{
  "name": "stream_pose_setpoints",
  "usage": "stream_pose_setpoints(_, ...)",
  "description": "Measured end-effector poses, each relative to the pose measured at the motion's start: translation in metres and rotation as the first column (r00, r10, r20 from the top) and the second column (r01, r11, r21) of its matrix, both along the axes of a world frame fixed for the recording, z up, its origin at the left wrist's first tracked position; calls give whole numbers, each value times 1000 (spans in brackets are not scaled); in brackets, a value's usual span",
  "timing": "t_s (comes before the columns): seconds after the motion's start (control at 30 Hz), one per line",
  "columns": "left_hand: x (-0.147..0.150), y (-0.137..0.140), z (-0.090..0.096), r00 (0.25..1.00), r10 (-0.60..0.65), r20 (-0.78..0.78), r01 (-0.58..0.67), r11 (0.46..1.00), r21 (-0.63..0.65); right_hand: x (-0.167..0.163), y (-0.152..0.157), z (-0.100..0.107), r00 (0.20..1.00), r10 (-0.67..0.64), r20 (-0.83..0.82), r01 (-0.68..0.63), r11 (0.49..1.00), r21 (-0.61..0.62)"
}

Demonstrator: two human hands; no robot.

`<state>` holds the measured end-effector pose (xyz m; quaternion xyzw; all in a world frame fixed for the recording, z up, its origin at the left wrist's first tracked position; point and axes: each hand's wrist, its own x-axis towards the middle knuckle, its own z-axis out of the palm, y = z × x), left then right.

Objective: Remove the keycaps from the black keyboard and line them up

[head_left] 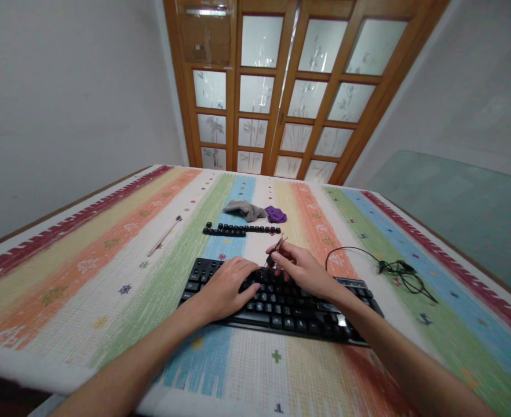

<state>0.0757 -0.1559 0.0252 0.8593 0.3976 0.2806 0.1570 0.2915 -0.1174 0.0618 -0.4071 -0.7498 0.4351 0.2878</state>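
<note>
A black keyboard (255, 318) lies across the striped cloth in front of me, and its upper rows show small switch tops without caps. My left hand (233, 286) rests flat over the keyboard's left half, fingers stretched and thumb apart, holding nothing. Above the back edge of the keyboard, my right hand (301, 266) pinches a black keycap (270, 259). A thin brownish piece (280, 242) sticks up from the same fingertips; its kind is not clear. Beyond the keyboard, loose black keycaps (242, 229) stand lined up in two rows.
Behind the keycaps lie a grey cloth (244, 210) and a purple cloth (276, 215). A toothbrush (164, 236) lies at the left. The keyboard's cable (405, 272) is bundled at the right. Striped tablecloth (120, 324) covers the table; wooden glass doors (259, 92) stand behind.
</note>
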Motion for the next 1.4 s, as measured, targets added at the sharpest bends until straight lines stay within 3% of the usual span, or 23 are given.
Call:
stream_pose_setpoints(0.3, 7, -3, 10, 975, -21, 221, 63, 980, -186, 22, -39, -4, 989, -13, -146, 2, 997, -72)
stream_pose_setpoints(0.5, 10, -1, 12, 960, -46, 276, 126, 951, -281, 34, -49, -19, 964, -108, -241, 95, 993, -64)
stream_pose_setpoints(0.77, 14, 4, 18, 974, -89, 211, 129, 974, -185, 36, -54, -30, 924, -222, -312, 213, 975, -65)
stream_pose_setpoints(1.03, 21, 14, 20, 943, -147, 298, 207, 962, -180, 36, -58, -32, 889, -331, -315, 326, 943, -70)
stream_pose_setpoints(1.27, 16, 37, 30, 879, -265, 397, 378, 895, -238, 35, -66, -27, 831, -398, -388, 424, 905, -22)
stream_pose_setpoints(1.4, 15, 49, 30, 852, -275, 446, 418, 871, -260, 36, -64, -28, 776, -471, -420, 474, 874, -104)
